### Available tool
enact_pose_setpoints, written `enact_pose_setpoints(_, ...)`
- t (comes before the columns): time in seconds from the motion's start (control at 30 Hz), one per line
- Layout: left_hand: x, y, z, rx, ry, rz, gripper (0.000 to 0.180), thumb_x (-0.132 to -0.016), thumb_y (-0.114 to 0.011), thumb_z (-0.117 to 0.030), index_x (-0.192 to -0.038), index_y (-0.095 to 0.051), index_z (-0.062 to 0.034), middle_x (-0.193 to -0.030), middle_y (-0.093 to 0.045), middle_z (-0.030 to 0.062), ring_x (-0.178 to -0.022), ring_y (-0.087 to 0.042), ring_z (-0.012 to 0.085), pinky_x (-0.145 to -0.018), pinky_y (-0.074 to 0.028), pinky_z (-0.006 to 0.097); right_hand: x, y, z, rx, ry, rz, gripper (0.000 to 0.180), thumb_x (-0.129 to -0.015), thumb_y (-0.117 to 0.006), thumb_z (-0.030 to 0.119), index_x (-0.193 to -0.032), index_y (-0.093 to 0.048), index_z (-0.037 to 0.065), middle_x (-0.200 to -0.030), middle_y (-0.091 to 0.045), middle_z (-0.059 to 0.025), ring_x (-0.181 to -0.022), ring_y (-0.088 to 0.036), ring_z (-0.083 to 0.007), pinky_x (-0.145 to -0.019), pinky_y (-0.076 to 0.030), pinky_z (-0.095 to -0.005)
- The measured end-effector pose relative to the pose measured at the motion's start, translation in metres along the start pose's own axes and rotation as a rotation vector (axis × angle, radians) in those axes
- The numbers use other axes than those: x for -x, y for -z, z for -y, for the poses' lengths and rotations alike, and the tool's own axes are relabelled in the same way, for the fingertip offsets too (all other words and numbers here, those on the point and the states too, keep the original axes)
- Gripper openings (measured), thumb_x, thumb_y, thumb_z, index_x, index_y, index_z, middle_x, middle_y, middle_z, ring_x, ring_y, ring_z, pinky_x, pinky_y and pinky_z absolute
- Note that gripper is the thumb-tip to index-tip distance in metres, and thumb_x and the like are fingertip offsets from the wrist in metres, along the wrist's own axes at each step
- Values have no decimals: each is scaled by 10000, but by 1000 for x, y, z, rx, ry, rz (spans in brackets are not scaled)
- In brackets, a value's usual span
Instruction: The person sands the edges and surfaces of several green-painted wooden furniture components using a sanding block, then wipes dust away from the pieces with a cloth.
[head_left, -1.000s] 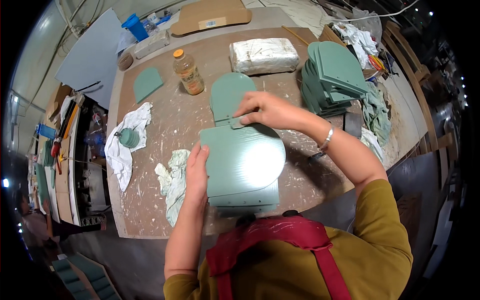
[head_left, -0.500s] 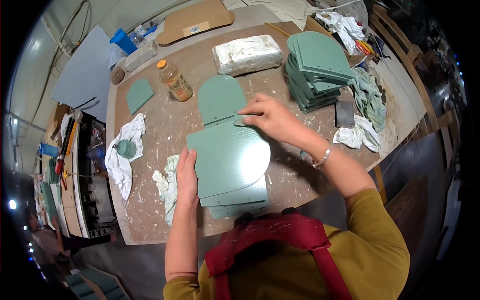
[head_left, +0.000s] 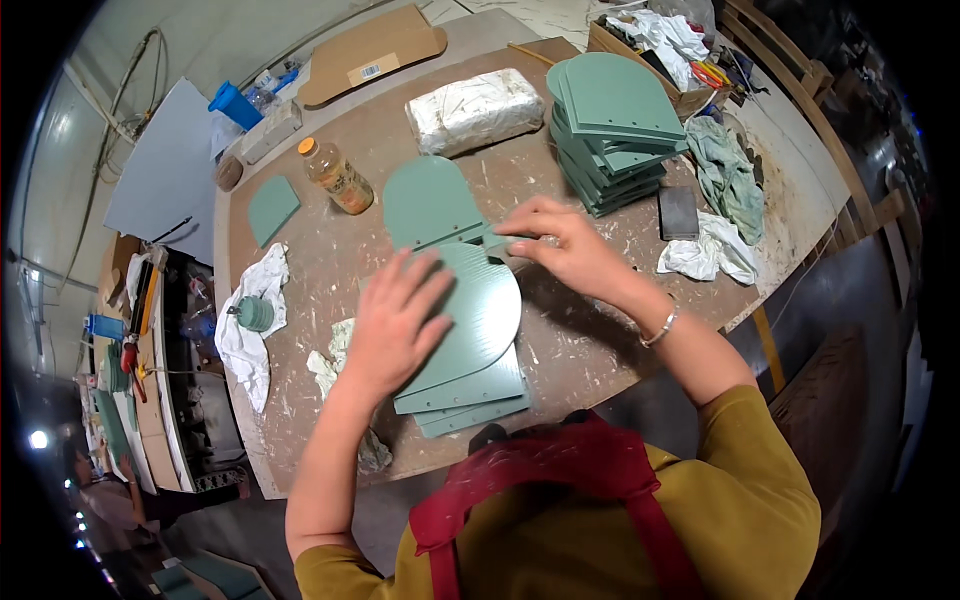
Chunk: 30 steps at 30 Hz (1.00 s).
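Note:
A glossy green rounded panel (head_left: 470, 320) lies in front of me, on top of other green panels (head_left: 470, 397) that stick out below it. My left hand (head_left: 398, 325) is over its left part, fingers spread and a little blurred. At its upper right edge, my right hand (head_left: 565, 250) pinches a small thin greenish piece (head_left: 497, 243), smeared by motion; its kind I cannot make out. Just beyond lies another round-topped green panel (head_left: 430, 198), small holes along its near edge.
A stack of green panels (head_left: 615, 110) stands at the far right, near a dark block (head_left: 678, 213) and rags (head_left: 708, 248). Farther off are a bottle with an orange cap (head_left: 340, 180) and a white wrapped block (head_left: 475, 110). A green jar-like object (head_left: 254, 314) sits on a white cloth (head_left: 245, 350).
My left hand has moved from the panel's left edge up onto its face, fingers spreading. My right hand has shifted slightly right with the small piece. The whole view has shifted a little.

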<state>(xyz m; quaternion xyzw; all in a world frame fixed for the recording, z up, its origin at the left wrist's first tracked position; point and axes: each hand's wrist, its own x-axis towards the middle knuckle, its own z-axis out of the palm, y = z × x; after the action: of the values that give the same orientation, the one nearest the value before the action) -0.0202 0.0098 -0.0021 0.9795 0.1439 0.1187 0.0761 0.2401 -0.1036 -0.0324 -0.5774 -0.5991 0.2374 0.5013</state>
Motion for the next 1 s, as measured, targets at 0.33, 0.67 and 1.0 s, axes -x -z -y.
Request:
enact_pose_setpoints(0.33,-2,-11,-5,19,61,189,557,-969,-553,-316,-1487,-434,-150,-1584,-350,87,-1452,-317,346,-1184,-232,513,74,-2,8,-15,0,1,273,-858,-698,59,-1129,-723,39,-1080,-621,-94,-1040,-602,-248,-925,-480,-339)
enact_pose_setpoints(0.67,-3,-15,-7,-15,69,165,555,-975,-559,-350,-1483,-437,-164,-1579,-355,72,-1456,-311,329,-1182,-246,516,58,-13,10,58,55,-124,283,-879,-687,72,-1157,-687,19,-1104,-612,-122,-1033,-611,-264,-878,-494,-346)
enact_pose_setpoints(1.0,5,-20,-34,73,267,69,549,-975,-567,-348,-1463,-455,-123,-1550,-390,100,-1426,-349,348,-1144,-291,516,97,-14,24,-55,17,-215,332,-885,-700,123,-1202,-657,32,-1133,-615,-128,-1081,-605,-277,-941,-489,-362)
